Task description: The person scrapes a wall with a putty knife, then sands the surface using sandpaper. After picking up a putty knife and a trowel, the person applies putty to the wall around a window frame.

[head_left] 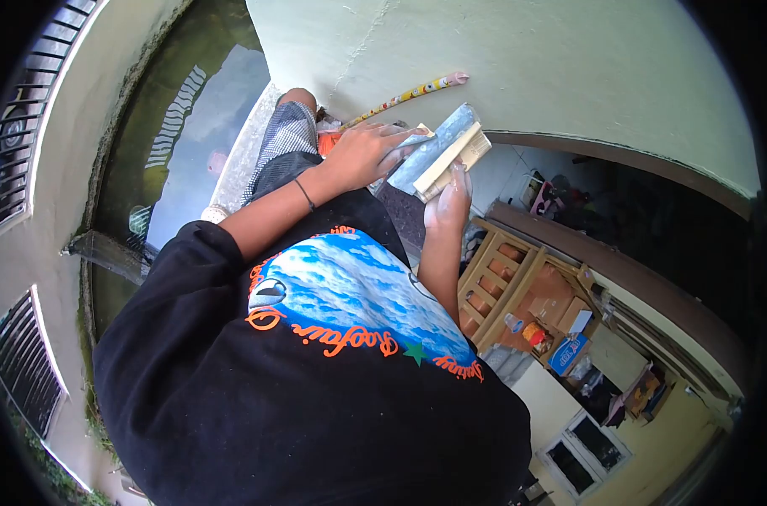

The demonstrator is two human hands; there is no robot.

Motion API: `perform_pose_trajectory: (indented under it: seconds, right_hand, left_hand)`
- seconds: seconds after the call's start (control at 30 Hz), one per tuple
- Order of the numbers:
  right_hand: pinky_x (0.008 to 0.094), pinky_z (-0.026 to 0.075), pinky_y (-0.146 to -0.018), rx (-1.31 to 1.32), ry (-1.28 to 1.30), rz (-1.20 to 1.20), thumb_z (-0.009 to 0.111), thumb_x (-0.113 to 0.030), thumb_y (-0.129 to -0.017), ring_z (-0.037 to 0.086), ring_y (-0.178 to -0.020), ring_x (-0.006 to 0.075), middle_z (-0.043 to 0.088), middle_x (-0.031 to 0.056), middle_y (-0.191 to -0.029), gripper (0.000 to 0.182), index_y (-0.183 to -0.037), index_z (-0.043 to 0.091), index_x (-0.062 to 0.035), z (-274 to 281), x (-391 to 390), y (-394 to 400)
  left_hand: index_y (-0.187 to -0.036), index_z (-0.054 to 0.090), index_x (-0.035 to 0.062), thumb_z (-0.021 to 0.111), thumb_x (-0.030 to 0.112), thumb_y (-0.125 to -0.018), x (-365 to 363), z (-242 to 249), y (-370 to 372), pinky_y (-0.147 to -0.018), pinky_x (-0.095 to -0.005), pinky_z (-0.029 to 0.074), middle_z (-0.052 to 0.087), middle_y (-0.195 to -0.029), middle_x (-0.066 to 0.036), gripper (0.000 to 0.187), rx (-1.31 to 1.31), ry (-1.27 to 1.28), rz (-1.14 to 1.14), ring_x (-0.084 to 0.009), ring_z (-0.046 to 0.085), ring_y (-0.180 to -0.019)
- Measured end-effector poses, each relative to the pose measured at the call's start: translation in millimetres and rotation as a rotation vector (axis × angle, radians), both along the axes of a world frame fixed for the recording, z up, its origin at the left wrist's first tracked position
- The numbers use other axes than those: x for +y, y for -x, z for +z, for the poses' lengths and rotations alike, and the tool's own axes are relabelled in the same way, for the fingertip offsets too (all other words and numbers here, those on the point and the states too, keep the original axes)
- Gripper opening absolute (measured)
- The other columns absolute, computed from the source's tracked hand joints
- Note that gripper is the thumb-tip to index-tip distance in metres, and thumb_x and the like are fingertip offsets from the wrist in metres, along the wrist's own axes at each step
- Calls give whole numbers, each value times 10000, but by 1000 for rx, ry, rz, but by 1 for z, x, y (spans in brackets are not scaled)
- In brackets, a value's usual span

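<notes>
Both hands meet on a trowel (438,148) held in front of the chest, near the pale green wall (569,67). Left hand (368,153) lies over the grey blade from above, fingers spread and pressing down on it. Right hand (447,201) is closed round the lower edge, under a wooden float (459,156) that lies against the blade. Filler appears to coat the blade and the right fingers, though how much cannot be told.

To do this well, the blade wants to stay flat so nothing slides off, with the lower hand bearing the weight and the upper one only steadying. Perched up high, the person should keep movements small.

Behind the trowel a yellow stick (409,93) leans on the wall. Below, well apart, stands a wooden shelf (518,287) with bottles.
</notes>
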State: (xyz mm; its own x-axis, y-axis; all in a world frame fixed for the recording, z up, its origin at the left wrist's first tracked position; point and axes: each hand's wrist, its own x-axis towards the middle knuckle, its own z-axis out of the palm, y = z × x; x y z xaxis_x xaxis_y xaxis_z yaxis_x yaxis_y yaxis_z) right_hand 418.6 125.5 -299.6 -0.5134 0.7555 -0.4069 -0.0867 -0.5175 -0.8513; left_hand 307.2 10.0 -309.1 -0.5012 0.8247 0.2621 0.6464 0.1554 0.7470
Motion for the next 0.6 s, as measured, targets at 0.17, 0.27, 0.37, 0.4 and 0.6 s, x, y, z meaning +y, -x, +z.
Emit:
perform_pose_trajectory:
  seconds: [0.17, 0.27, 0.37, 0.4, 0.6]
  right_hand:
    - [317, 384, -819, 71, 85, 30, 427, -201, -846, 477, -958, 198, 470, 117, -1044, 365, -1119, 380, 35, -11, -1, -11]
    - [308, 387, -813, 91, 99, 22, 426, -198, -844, 491, -936, 195, 482, 112, -1025, 356, -1113, 387, 32, -6, -5, -14]
    - [287, 389, -796, 119, 114, 48, 435, -177, -837, 499, -919, 179, 494, 101, -1014, 340, -1104, 402, 30, 0, -7, -16]
    - [299, 380, -818, 100, 61, 115, 403, -177, -846, 485, -951, 183, 486, 104, -1039, 337, -1121, 389, 17, 0, -9, -17]
    - [263, 365, -803, 235, 142, 160, 458, -189, -834, 484, -922, 138, 505, 79, -1006, 343, -1096, 430, 30, -5, -23, -22]
  left_hand:
    - [-1060, 494, 54, 471, 235, -804, 3, 2, -4, -677, -336, 425, 572, -898, -136, 314, -274, 41, -89, -267, 549, -776]
    - [-1017, 511, 14, 455, 285, -829, 5, -8, -2, -679, -289, 416, 581, -866, -85, 335, -736, 175, -144, -164, 548, -752]
    - [-986, 525, 8, 460, 316, -832, 4, 0, -6, -699, -253, 405, 562, -852, -36, 351, -1302, 56, -44, -92, 513, -773]
    - [-1009, 509, 22, 481, 319, -822, 1, 14, -4, -726, -229, 396, 555, -892, -25, 352, -1351, 84, -62, -92, 512, -810]
    - [-1046, 459, -12, 538, 318, -788, -4, 12, -13, -722, -235, 414, 550, -919, -58, 427, -1301, 122, -92, -104, 524, -819]
